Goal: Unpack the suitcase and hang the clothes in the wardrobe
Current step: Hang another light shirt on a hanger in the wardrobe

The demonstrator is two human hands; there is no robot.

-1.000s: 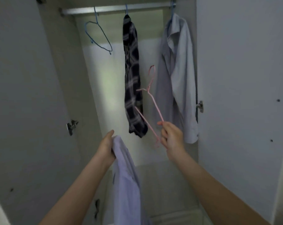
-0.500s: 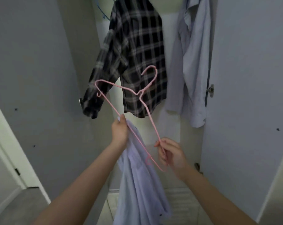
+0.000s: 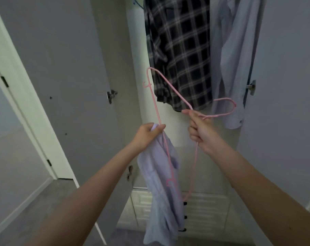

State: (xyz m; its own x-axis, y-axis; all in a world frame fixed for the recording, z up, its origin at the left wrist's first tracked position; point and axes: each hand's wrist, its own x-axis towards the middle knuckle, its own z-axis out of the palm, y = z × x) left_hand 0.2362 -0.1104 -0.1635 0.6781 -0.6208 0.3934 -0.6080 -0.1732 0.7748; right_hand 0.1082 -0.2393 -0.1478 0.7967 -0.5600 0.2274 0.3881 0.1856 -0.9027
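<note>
Fingers of the left hand (image 3: 147,134) pinch the pale lilac cotton shirt (image 3: 159,189), which hangs toward six o'clock. The right hand (image 3: 200,133) grips the thin pink wire hanger (image 3: 157,110) near its neck (hook at three o'clock). Open wardrobe doors (image 3: 65,68) flank both; the dark plaid shirt (image 3: 179,54) hangs at twelve.

- white door frame (image 3: 14,96) at far left, well apart from the drawer unit
- dark hinges (image 3: 4,81) on that frame, one high, another lower (image 3: 49,162)
- grey carpet floor (image 3: 49,201) left of the drawer unit
- grey wall (image 3: 3,110) past the frame
- white drawer unit (image 3: 205,210) low centre, small dark handles (image 3: 185,203) along its left edge
</note>
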